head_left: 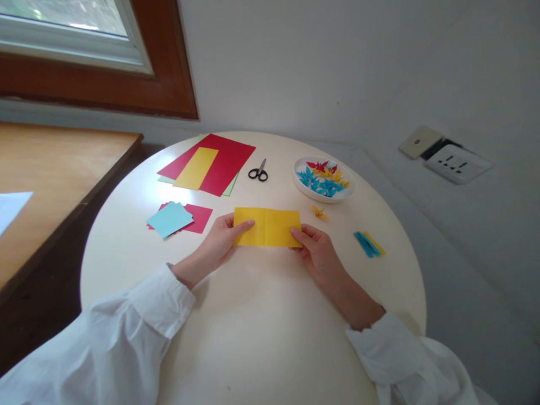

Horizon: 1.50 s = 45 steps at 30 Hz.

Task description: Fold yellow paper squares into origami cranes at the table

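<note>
A yellow sheet of paper (276,228) with a crease down its middle is stretched between my two hands, above the white table. My left hand (223,239) pinches its left end, thumb on top and fingers beneath. At the right end my right hand (314,247) grips it the same way, with the fingertips partly hidden under the paper. Just beyond my right hand lies a small folded yellow paper crane (320,213). To the left of my left hand is a fanned stack of light blue paper squares (171,219) over red paper pieces (200,218).
Larger red sheets (228,160) and a yellow strip (196,169) lie at the back left. Black-handled scissors (258,172) rest beside them. A white dish (323,198) holds several folded paper cranes. Blue and yellow folded strips (369,244) lie at the right of the round table (261,326).
</note>
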Available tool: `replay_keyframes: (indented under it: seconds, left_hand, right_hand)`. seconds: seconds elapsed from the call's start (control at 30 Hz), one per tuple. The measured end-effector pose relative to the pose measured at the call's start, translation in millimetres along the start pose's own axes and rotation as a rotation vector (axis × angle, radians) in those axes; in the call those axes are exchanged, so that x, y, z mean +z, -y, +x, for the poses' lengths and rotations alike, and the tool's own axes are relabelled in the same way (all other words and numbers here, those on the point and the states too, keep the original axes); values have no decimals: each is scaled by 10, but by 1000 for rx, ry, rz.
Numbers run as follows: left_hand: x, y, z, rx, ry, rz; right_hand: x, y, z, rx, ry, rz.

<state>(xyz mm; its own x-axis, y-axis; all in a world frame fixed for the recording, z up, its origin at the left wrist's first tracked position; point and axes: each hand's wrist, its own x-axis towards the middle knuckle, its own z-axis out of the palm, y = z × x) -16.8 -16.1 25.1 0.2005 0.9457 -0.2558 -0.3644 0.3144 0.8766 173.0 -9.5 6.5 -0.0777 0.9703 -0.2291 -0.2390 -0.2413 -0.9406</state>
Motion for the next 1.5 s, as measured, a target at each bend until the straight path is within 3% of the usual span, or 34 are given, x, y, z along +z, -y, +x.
replay_keyframes:
  seconds: [0.67, 1.17, 1.5]
  left_hand:
    - [7, -12, -13, 0, -15, 11]
    - [-26, 32, 10, -15, 26, 86]
    - [-26, 48, 20, 18, 4, 86]
  right_hand:
    - [23, 26, -28, 15, -7, 29]
    - [-29, 48, -13, -97, -67, -25]
    - [-14, 31, -123, -285, 314, -214]
